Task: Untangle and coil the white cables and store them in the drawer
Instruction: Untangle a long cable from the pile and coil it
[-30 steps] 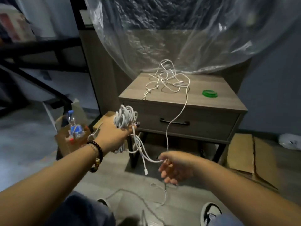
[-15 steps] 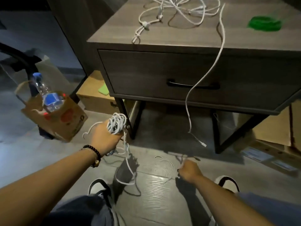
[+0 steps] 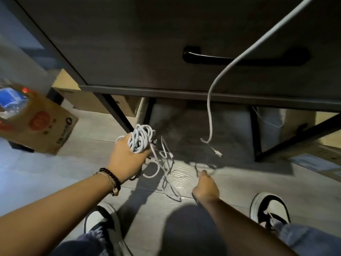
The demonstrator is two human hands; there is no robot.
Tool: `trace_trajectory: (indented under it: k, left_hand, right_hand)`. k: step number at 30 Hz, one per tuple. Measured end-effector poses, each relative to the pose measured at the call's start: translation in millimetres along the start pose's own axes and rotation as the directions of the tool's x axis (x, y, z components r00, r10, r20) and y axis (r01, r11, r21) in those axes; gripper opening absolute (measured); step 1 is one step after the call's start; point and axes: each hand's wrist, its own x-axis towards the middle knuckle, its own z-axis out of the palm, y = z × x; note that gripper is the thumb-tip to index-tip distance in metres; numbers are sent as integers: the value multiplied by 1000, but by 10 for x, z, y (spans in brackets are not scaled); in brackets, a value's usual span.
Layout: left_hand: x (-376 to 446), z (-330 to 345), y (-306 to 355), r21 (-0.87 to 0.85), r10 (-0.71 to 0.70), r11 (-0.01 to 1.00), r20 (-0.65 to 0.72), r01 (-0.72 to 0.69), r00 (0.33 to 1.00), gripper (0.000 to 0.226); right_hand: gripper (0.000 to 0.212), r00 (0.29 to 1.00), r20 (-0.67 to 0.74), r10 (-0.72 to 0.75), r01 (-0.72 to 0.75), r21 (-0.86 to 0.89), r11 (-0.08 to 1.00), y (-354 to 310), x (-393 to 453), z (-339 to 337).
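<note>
1. Since half a second ago we have bent lower: the drawer front (image 3: pixel 166 43) with its black handle (image 3: pixel 245 59) now fills the top of the head view, the tabletop and its tangle are out of sight, and our right hand (image 3: pixel 205 187) has stayed low near the floor (image 3: pixel 55 178) while our left hand (image 3: pixel 129 159) holds its height
2. Our left hand is curled round a bunched coil of white cable (image 3: pixel 140 140), with loose loops (image 3: pixel 166 163) trailing down from it to the floor between our shoes
3. Our right hand is closed at floor level, its fingers turned away from the camera; it looks to be pinching a strand, but we cannot tell for certain
4. A second white cable (image 3: pixel 210 115) hangs from above across the closed drawer, its connector (image 3: pixel 217 153) dangling clear of the floor
5. To do this step well, in our judgement, we should lift the floor strand free without pulling against the coil, feed it in even turns onto the bundle, and keep the hanging cable out of the loops so no new knot forms
6. The drawer is still to be opened, so a hand must be freed first
7. On the cardboard box (image 3: pixel 40 130) at left we see a round red logo and small dark marks, too blurred to read; a bottle's blue label (image 3: pixel 9 99) above it is likewise unreadable
</note>
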Motion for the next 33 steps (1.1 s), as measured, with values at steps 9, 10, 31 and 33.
trace_trajectory:
  k: [9,10,31,33]
  left_hand:
    - [-120,210,292,-208,-142,968,10,141,990,21]
    - [-151,252,361,-225,-144,963,24,146,989,21]
    - [-351,1760,1820,-506,-358,803,14,315,934,17]
    - [-256,1922,1845,-474,-363,816,24,330,932,21]
  right_hand:
    - [17,998,-26,-62,66,246,967,318,-161,-954]
    - [17,996,-22,-86,89,232,969,379,-232,-1161]
    - [14,913,-386,-134,284,365,887,1516,99,-2805]
    - [21,945,-288,-153,261,387,884,1459,372,-2771]
